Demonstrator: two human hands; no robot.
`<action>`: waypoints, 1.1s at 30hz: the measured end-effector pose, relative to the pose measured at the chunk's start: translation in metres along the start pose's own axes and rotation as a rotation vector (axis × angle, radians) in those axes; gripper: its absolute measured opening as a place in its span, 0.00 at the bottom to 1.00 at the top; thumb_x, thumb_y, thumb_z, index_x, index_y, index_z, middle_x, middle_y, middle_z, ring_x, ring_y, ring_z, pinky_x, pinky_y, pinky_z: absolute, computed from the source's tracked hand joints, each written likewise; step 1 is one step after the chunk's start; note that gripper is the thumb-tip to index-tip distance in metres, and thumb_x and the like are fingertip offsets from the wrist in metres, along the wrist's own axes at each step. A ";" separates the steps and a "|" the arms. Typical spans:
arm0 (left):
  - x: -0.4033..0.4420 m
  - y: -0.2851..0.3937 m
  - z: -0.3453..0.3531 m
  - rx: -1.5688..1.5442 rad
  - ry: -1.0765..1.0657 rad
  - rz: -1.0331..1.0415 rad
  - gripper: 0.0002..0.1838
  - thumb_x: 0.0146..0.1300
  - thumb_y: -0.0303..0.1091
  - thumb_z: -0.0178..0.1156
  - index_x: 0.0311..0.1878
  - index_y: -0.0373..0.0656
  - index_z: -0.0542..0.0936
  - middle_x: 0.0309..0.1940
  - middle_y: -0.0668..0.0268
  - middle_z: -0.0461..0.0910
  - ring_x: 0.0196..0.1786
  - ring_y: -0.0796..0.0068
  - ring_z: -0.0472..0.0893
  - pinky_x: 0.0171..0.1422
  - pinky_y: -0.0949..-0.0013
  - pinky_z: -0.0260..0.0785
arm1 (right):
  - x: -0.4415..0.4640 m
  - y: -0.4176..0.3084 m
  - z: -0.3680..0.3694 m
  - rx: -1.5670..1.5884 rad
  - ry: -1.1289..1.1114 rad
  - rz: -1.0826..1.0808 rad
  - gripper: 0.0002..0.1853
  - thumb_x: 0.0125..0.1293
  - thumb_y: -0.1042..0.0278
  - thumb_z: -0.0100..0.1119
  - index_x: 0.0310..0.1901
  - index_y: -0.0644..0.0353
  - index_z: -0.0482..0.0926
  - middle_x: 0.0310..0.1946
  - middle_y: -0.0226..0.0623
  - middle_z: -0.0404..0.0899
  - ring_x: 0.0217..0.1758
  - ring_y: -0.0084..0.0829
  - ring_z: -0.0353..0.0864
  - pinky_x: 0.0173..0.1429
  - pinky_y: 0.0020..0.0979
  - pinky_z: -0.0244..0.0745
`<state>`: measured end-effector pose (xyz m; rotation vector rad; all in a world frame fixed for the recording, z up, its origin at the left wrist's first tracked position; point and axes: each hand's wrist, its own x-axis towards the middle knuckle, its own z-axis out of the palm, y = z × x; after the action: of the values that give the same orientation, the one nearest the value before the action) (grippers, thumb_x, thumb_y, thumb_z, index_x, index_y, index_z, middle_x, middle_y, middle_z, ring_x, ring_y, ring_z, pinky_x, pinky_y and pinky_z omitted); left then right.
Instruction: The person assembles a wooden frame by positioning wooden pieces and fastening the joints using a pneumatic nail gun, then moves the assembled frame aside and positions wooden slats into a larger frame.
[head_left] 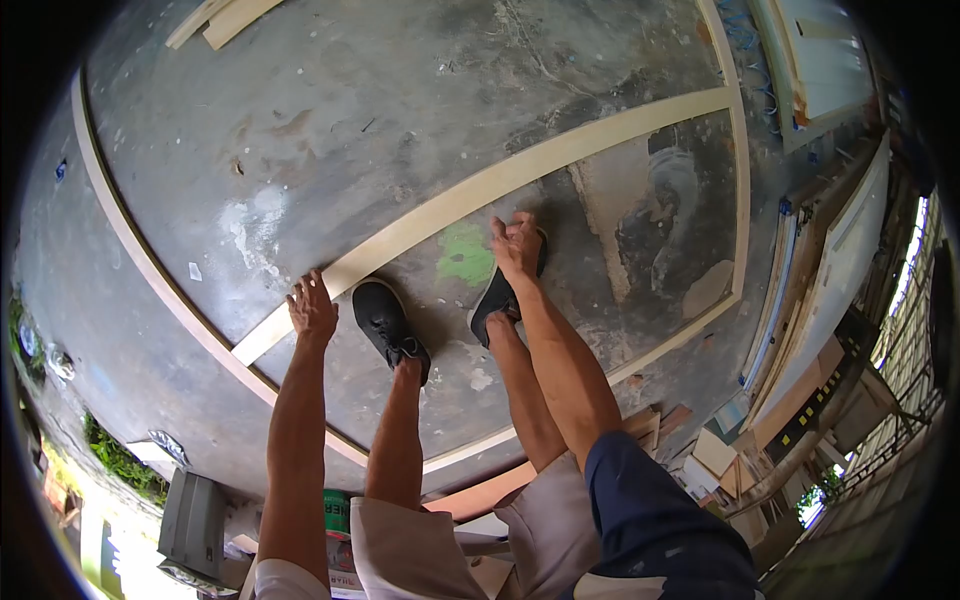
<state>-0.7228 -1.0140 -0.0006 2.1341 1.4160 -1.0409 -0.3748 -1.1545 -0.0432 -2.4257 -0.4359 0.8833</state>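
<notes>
A pale wooden strip (430,223) runs slantwise across a large rectangular frame of thin wooden strips (742,190) lying on the concrete floor. My left hand (312,305) is over this crosspiece near its left end, fingers bent across it and the fingertips at its far edge. The underside of the grip is hidden. My right hand (517,245) hovers above my right shoe (497,295), its fingers apart and slightly curled, with nothing seen in them. Between my hands, my left black shoe (382,318) stands inside the frame, close to the crosspiece.
Loose wooden strips (228,18) lie at the top left. Boards and panels (825,275) lean along the right side, near a blue coiled hose (755,50). A grey box-like object (188,520) and a green container (336,513) are at the lower left.
</notes>
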 end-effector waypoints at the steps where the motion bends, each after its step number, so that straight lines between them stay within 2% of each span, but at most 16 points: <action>1: 0.001 0.002 0.001 0.001 -0.001 0.003 0.45 0.57 0.40 0.73 0.73 0.40 0.58 0.66 0.52 0.69 0.70 0.51 0.70 0.71 0.44 0.63 | -0.012 -0.007 -0.010 -0.001 0.002 0.003 0.25 0.68 0.58 0.68 0.55 0.68 0.70 0.37 0.48 0.83 0.33 0.37 0.87 0.37 0.36 0.84; 3: 0.003 0.004 0.002 -0.012 0.029 0.030 0.45 0.58 0.39 0.73 0.73 0.40 0.59 0.66 0.51 0.68 0.70 0.50 0.69 0.72 0.44 0.62 | -0.037 -0.021 -0.028 -0.097 -0.060 0.036 0.23 0.66 0.62 0.67 0.54 0.68 0.69 0.36 0.50 0.85 0.46 0.50 0.85 0.52 0.43 0.78; 5: 0.005 0.008 0.000 -0.015 0.032 0.038 0.44 0.58 0.39 0.73 0.73 0.40 0.59 0.66 0.51 0.68 0.70 0.50 0.69 0.72 0.44 0.62 | -0.049 0.002 -0.022 -0.061 -0.057 0.027 0.21 0.66 0.65 0.66 0.53 0.66 0.69 0.36 0.47 0.84 0.43 0.49 0.84 0.50 0.43 0.78; 7: 0.007 0.010 -0.001 -0.016 0.034 0.048 0.44 0.58 0.39 0.72 0.73 0.40 0.59 0.66 0.51 0.68 0.70 0.50 0.69 0.72 0.44 0.62 | -0.057 0.006 -0.020 -0.134 -0.001 -0.208 0.21 0.64 0.68 0.68 0.54 0.65 0.70 0.36 0.44 0.83 0.37 0.40 0.85 0.41 0.37 0.82; 9: 0.009 0.013 -0.003 -0.032 0.041 0.069 0.44 0.59 0.40 0.72 0.73 0.41 0.59 0.66 0.51 0.69 0.70 0.50 0.69 0.72 0.44 0.62 | -0.065 0.011 -0.019 -0.085 -0.040 -0.132 0.21 0.63 0.70 0.69 0.53 0.64 0.71 0.35 0.44 0.82 0.35 0.40 0.84 0.41 0.37 0.82; 15: 0.020 0.028 0.001 -0.018 0.067 0.162 0.41 0.57 0.35 0.68 0.72 0.41 0.61 0.63 0.51 0.71 0.67 0.49 0.72 0.71 0.44 0.63 | -0.089 0.021 -0.020 -0.054 -0.105 -0.207 0.20 0.61 0.70 0.70 0.51 0.66 0.73 0.40 0.46 0.82 0.39 0.38 0.84 0.43 0.35 0.81; 17: 0.022 0.032 0.001 -0.013 0.135 0.195 0.38 0.57 0.34 0.66 0.70 0.41 0.63 0.60 0.52 0.72 0.65 0.50 0.74 0.69 0.44 0.63 | -0.110 0.020 -0.028 -0.064 -0.178 -0.104 0.20 0.59 0.68 0.69 0.49 0.65 0.73 0.40 0.46 0.79 0.42 0.44 0.82 0.47 0.42 0.77; 19: 0.020 0.039 -0.013 -0.040 0.136 0.232 0.37 0.58 0.36 0.65 0.69 0.40 0.64 0.60 0.52 0.73 0.65 0.51 0.74 0.68 0.45 0.64 | -0.140 -0.012 -0.058 -0.056 -0.293 0.008 0.21 0.60 0.67 0.70 0.50 0.65 0.74 0.44 0.47 0.79 0.44 0.44 0.83 0.49 0.39 0.78; 21: 0.017 0.055 -0.039 -0.100 0.020 0.195 0.38 0.57 0.39 0.66 0.70 0.40 0.64 0.61 0.51 0.72 0.65 0.51 0.74 0.69 0.45 0.64 | -0.168 -0.066 -0.112 -0.039 -0.464 -0.031 0.21 0.63 0.65 0.70 0.53 0.65 0.74 0.47 0.47 0.79 0.46 0.44 0.84 0.51 0.36 0.79; 22: 0.017 0.061 -0.044 -0.149 0.020 0.157 0.41 0.56 0.41 0.68 0.71 0.40 0.64 0.62 0.51 0.71 0.65 0.51 0.73 0.69 0.46 0.64 | -0.187 -0.079 -0.135 0.100 -0.545 0.064 0.22 0.64 0.64 0.69 0.55 0.65 0.74 0.47 0.47 0.79 0.46 0.43 0.84 0.50 0.36 0.80; 24: 0.020 0.076 -0.050 -0.212 0.030 0.120 0.43 0.55 0.43 0.69 0.71 0.40 0.63 0.64 0.51 0.70 0.65 0.51 0.73 0.69 0.46 0.64 | -0.226 -0.106 -0.184 0.160 -0.651 0.040 0.23 0.66 0.62 0.68 0.57 0.65 0.74 0.49 0.47 0.78 0.47 0.43 0.83 0.51 0.37 0.79; 25: 0.021 0.083 -0.051 -0.186 0.054 0.163 0.44 0.55 0.45 0.70 0.72 0.40 0.63 0.64 0.51 0.70 0.66 0.50 0.73 0.69 0.46 0.63 | -0.246 -0.123 -0.210 0.082 -0.678 -0.074 0.23 0.67 0.61 0.67 0.57 0.65 0.74 0.49 0.47 0.78 0.49 0.44 0.82 0.52 0.38 0.78; 27: 0.023 0.093 -0.044 -0.164 0.074 0.209 0.45 0.55 0.48 0.71 0.72 0.39 0.62 0.64 0.51 0.70 0.66 0.50 0.72 0.69 0.46 0.63 | -0.276 -0.159 -0.260 -0.179 -0.699 -0.173 0.22 0.67 0.59 0.67 0.56 0.64 0.75 0.52 0.47 0.78 0.53 0.45 0.80 0.56 0.40 0.74; 29: 0.031 0.105 -0.026 -0.034 0.288 0.290 0.44 0.56 0.50 0.72 0.70 0.41 0.64 0.63 0.51 0.70 0.65 0.51 0.73 0.68 0.47 0.63 | -0.323 -0.163 -0.287 -0.306 -0.639 -0.211 0.21 0.65 0.60 0.67 0.55 0.61 0.76 0.52 0.44 0.79 0.54 0.44 0.80 0.59 0.40 0.73; 30: 0.037 0.119 -0.027 -0.041 0.265 0.276 0.37 0.58 0.46 0.70 0.67 0.42 0.66 0.59 0.55 0.73 0.60 0.53 0.76 0.63 0.49 0.68 | -0.334 -0.163 -0.298 -0.437 -0.573 -0.255 0.20 0.64 0.61 0.68 0.55 0.58 0.77 0.52 0.42 0.81 0.56 0.43 0.80 0.62 0.40 0.71; 33: 0.050 0.125 -0.012 0.030 0.328 0.238 0.32 0.58 0.40 0.70 0.62 0.42 0.68 0.54 0.58 0.75 0.55 0.55 0.79 0.55 0.53 0.73 | -0.335 -0.146 -0.294 -0.403 -0.554 -0.214 0.20 0.60 0.61 0.68 0.53 0.56 0.79 0.50 0.37 0.82 0.55 0.41 0.80 0.62 0.40 0.69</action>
<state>-0.5943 -1.0276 -0.0410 2.5084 1.2412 -0.6491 -0.4429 -1.2936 0.3992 -2.3776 -1.1488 1.4826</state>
